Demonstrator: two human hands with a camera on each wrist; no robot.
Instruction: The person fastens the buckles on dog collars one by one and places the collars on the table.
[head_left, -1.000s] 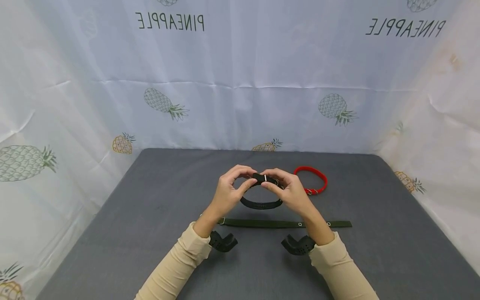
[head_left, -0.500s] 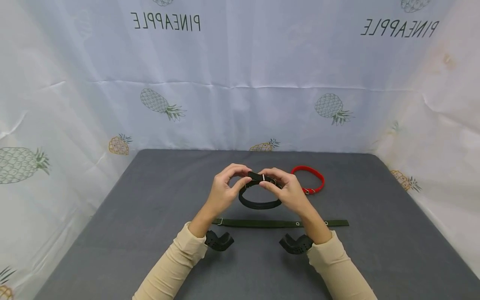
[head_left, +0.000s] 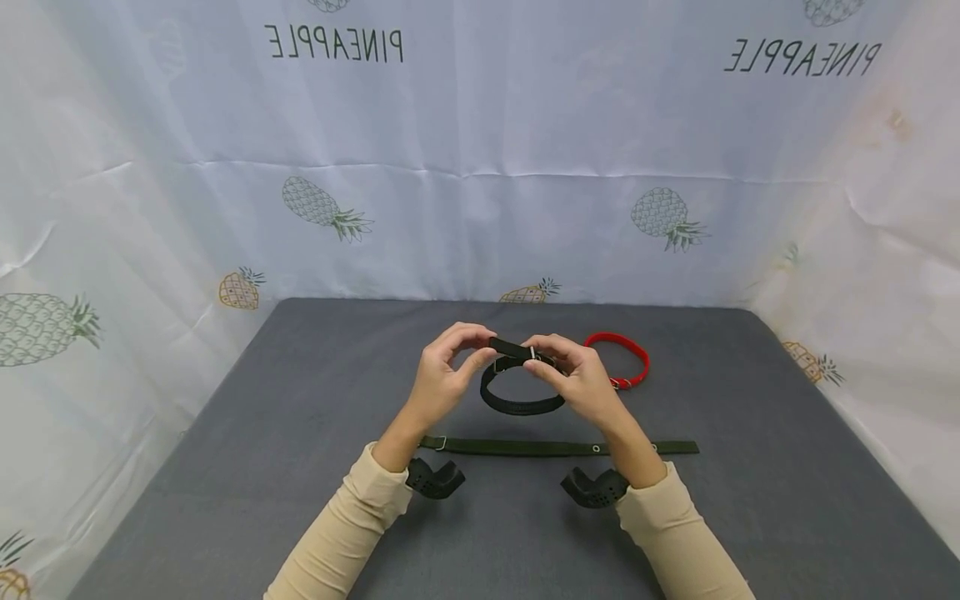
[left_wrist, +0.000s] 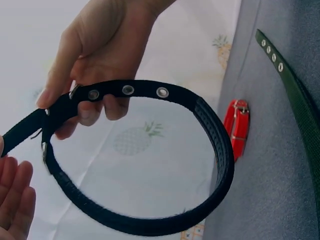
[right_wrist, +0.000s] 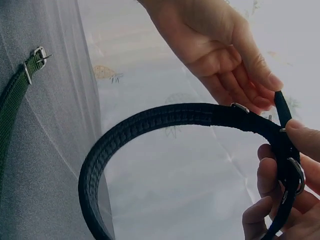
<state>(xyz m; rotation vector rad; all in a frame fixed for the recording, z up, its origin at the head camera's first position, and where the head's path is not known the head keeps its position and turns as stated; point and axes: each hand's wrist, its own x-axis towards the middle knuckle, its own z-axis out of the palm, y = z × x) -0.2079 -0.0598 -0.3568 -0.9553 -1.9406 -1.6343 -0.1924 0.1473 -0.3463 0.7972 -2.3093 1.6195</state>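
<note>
A black collar [head_left: 522, 407] with metal eyelets is held up in a loop between my two hands, above the table. My left hand [head_left: 441, 372] pinches the free end of its strap between thumb and fingers. My right hand [head_left: 581, 379] grips the collar beside the metal keeper, thumb on top and fingers behind, near the D-ring [right_wrist: 297, 176]. The strap end [left_wrist: 22, 131] sticks out past the keeper toward my left hand. The buckle [right_wrist: 240, 107] hangs just beyond, on the loop's left side in the head view.
A red collar [head_left: 645, 358], buckled in a loop, lies behind my right hand. A green collar [head_left: 517, 447] stretches straight across the grey table [head_left: 300, 500] under my wrists. Black wrist-worn devices [head_left: 437, 479] sit on both arms. White pineapple-print curtain [head_left: 480, 225] surrounds the table.
My left hand has shifted left and slightly up with the strap end, and more strap shows between the hands. My right hand keeps its grip in nearly the same place.
</note>
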